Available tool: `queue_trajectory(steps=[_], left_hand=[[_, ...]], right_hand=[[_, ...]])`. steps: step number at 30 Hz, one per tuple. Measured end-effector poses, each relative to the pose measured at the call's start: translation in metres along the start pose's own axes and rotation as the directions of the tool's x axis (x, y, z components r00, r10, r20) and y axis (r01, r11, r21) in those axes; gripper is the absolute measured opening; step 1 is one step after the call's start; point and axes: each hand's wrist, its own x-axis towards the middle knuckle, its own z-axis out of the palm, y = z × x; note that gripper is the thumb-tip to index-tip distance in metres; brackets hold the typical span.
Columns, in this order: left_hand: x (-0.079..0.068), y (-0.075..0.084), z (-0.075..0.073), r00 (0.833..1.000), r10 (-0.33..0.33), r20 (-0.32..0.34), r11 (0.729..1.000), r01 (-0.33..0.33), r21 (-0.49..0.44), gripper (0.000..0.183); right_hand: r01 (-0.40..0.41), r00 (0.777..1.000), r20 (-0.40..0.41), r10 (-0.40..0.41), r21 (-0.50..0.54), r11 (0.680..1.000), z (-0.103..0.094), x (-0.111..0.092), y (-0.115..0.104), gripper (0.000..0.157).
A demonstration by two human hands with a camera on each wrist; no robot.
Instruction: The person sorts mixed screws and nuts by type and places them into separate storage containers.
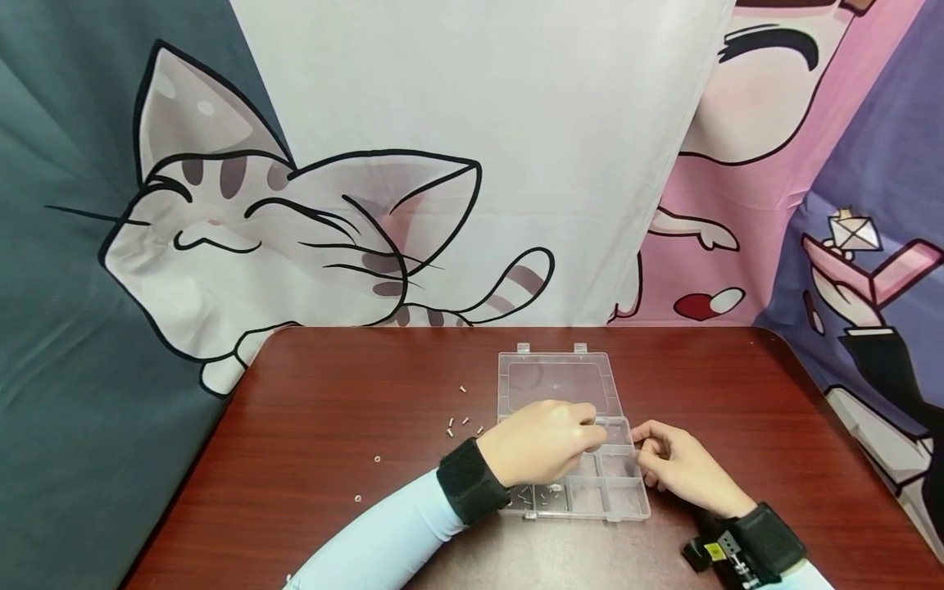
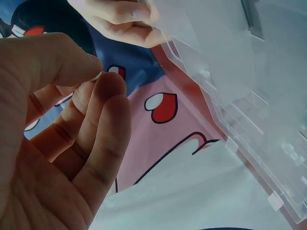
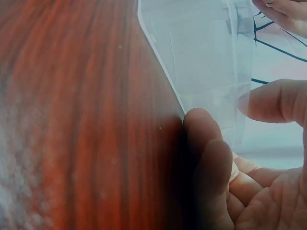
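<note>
A clear plastic compartment box lies on the table with its lid folded back flat. Over its compartments, my left hand pinches a small pale, shiny piece between thumb and index finger; mostly hidden by the fingertips, its kind cannot be made out. My right hand holds the box by its right side wall, fingertips outside and thumb across the rim in the right wrist view. Small metal pieces lie in the near left compartments, partly behind the left wrist.
Several short metal pieces like screws lie scattered left of the box on the brown table. Farther left are two small pale rings. A printed cloth hangs behind the table's far edge.
</note>
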Motion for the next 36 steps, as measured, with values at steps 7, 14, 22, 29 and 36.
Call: queue_trajectory(steps=[7, 14, 22, 29, 36], left_hand=[[-0.009, 0.006, -0.001, 0.986, -0.11, 0.125, 0.989, 0.121, -0.084, 0.096], [-0.027, 0.007, -0.006, 0.964, -0.191, 0.183, 0.972, 0.212, -0.105, 0.123], [-0.06, -0.003, -0.007, 0.95, -0.232, 0.21, 0.964, 0.253, -0.082, 0.12], [-0.104, -0.017, -0.01, 0.933, -0.303, 0.195, 0.947, 0.317, -0.044, 0.117], [-0.151, -0.028, -0.016, 0.885, -0.406, 0.23, 0.905, 0.423, -0.031, 0.114]], right_hand=[[0.002, 1.0, 0.008, -0.002, -0.004, 1.0, 0.0, 0.001, -0.002, 0.025], [0.007, 1.0, 0.008, -0.007, 0.0, 1.0, 0.0, 0.001, -0.002, 0.025], [0.021, 1.0, 0.021, -0.022, 0.017, 1.0, -0.001, 0.001, 0.0, 0.027], [0.031, 0.999, 0.027, -0.031, 0.02, 0.999, -0.001, 0.0, 0.002, 0.028], [0.039, 0.999, 0.023, -0.039, 0.022, 0.999, 0.0, 0.0, 0.003, 0.028]])
